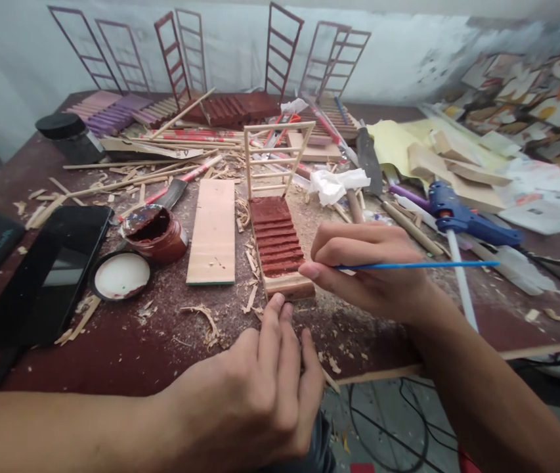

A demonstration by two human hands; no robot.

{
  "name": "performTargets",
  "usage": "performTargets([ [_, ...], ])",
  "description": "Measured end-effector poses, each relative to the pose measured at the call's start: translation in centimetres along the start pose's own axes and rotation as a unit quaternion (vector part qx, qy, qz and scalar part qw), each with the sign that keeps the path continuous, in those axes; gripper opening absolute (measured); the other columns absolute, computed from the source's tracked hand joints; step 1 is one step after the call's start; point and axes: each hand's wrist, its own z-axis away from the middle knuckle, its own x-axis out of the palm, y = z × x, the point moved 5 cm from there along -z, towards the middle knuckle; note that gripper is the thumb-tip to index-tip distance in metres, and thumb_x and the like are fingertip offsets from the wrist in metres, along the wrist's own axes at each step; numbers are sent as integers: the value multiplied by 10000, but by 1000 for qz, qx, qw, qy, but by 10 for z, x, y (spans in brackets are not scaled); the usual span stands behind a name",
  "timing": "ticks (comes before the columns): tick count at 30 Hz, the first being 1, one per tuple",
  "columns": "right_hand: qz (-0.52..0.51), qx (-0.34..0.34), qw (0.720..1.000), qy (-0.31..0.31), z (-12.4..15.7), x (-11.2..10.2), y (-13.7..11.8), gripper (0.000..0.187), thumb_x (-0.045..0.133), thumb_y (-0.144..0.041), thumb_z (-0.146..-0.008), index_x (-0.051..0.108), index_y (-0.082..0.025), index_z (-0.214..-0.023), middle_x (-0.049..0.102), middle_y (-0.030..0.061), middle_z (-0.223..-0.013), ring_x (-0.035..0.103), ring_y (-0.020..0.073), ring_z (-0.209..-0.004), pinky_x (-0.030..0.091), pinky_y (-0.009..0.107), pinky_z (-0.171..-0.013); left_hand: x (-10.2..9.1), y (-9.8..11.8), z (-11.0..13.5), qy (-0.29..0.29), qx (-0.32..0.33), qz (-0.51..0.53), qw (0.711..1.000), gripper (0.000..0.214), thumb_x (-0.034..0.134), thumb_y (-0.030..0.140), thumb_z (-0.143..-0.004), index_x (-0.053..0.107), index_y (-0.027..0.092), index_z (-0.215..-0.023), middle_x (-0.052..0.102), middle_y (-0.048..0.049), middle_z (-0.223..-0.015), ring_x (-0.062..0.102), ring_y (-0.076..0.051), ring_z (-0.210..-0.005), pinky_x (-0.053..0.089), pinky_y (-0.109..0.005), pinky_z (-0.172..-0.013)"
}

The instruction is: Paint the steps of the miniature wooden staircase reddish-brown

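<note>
My right hand (371,269) pinches a thin blue-handled paintbrush (437,265). The brush tip is hidden behind my fingers, over the near right part of a small wooden model (277,236). Ridged strips on that model are coated in dark red paint, while its near end is bare wood. A bare ladder-like frame (274,151) stands up from its far end. My left hand (270,387) has its fingers stretched forward, the tips touching the model's near edge. Left of the model are an open jar of red paint (164,246), its white-lined lid (121,274) and a flat wooden board (212,230).
A black phone (46,276) lies at left, near a dark lidded jar (70,138). Wood shavings and sticks litter the table. On the right are a blue glue gun (471,213), wood blocks (467,174) and crumpled tissue (339,184). Several painted models (240,107) stand at the back.
</note>
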Motion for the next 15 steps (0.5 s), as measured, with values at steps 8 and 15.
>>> performTargets([
  [8,29,5,999,-21,-1,-1,-1,384,606,-57,-867,345,-180,-612,298,-54,-633,238,62,-570,213,247,-519,1,0,-1,-1,0,0,1000,423,547,300,-941,622,-42,-1179,648,-311,-1128,654,-441,-1053,606,-367,-693],
  [15,22,1,1000,-20,-1,1,-2,306,617,-122,-898,464,-158,-635,448,-26,-645,327,56,-572,258,232,-520,1,0,1,-2,1,-1,1000,430,552,304,-939,616,-42,-1186,650,-310,-1126,655,-443,-1049,603,-357,-660],
])
